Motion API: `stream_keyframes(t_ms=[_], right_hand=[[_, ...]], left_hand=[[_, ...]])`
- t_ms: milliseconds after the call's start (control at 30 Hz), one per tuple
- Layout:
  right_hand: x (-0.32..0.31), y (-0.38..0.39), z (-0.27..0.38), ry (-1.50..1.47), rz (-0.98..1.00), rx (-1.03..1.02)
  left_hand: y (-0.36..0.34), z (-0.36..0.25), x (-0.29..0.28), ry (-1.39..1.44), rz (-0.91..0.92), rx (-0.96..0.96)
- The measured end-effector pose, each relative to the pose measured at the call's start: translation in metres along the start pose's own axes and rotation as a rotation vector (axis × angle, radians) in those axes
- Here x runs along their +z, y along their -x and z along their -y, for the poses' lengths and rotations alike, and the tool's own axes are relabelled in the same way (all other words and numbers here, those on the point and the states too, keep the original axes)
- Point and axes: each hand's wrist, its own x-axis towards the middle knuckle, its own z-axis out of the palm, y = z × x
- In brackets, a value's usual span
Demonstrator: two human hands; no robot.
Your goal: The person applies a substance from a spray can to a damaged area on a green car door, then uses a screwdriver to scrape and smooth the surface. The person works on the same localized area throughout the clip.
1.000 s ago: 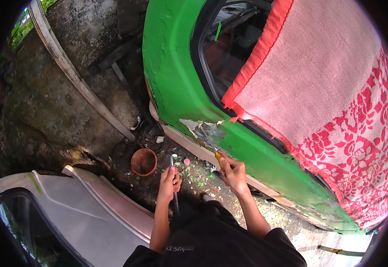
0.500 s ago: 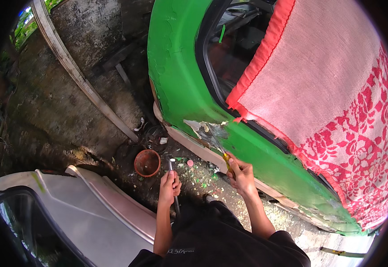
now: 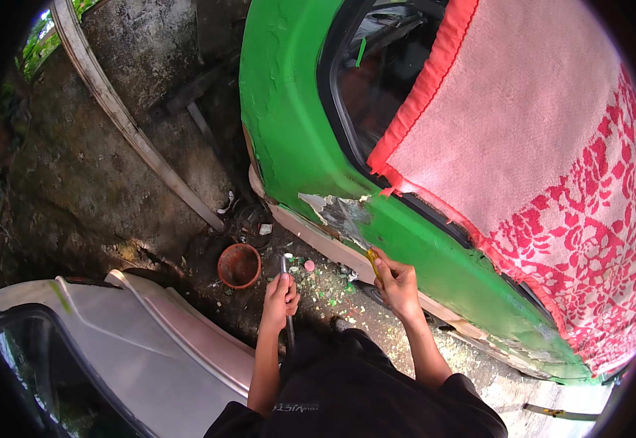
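Observation:
A yellow-handled screwdriver (image 3: 372, 257) is in my right hand (image 3: 398, 286), its fingers closed round the handle. The thin metal shaft points up and left onto a bare, chipped patch (image 3: 330, 210) in the paint of a green car body (image 3: 289, 139). Pale filler and grey metal show there, and loose flaked edges stand at its rim. Lower and to the left, my left hand (image 3: 280, 301) grips a grey metal rod (image 3: 284, 267) held upright, well apart from the car. The rod's lower end runs down in front of my dark clothes.
A pink-and-red patterned towel (image 3: 508, 131) drapes over the green car's window. A terracotta pot (image 3: 240, 266) stands on the ground among scattered paint chips (image 3: 332, 292). At the lower left is a silver car (image 3: 150, 343). A long pale strip (image 3: 132, 128) leans by the stained wall.
The screwdriver has shifted slightly, its shaft now lying lower against the chipped patch. My left hand still holds the rod, tilted a little differently. The whole view has moved marginally.

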Motion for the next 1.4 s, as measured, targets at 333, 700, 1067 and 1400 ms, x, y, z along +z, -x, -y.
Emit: stream_keyframes(t_ms=[333,700,1067,1400], right_hand=[[-0.003,-0.014,0.010,0.390,-0.065,-0.268],[-0.008,-0.007,0.031,0.445,-0.109,-0.327],[0.001,-0.019,0.046,0.587,-0.064,-0.384],[0.003,-0.021,0.071,0.572,-0.026,-0.229]], left_hand=[[-0.009,0.003,0.000,0.016,0.026,-0.011],[-0.011,-0.002,0.004,0.025,-0.003,0.028],[-0.005,0.001,0.007,0.006,-0.010,0.021],[-0.004,0.012,0.004,0.054,-0.004,0.013]])
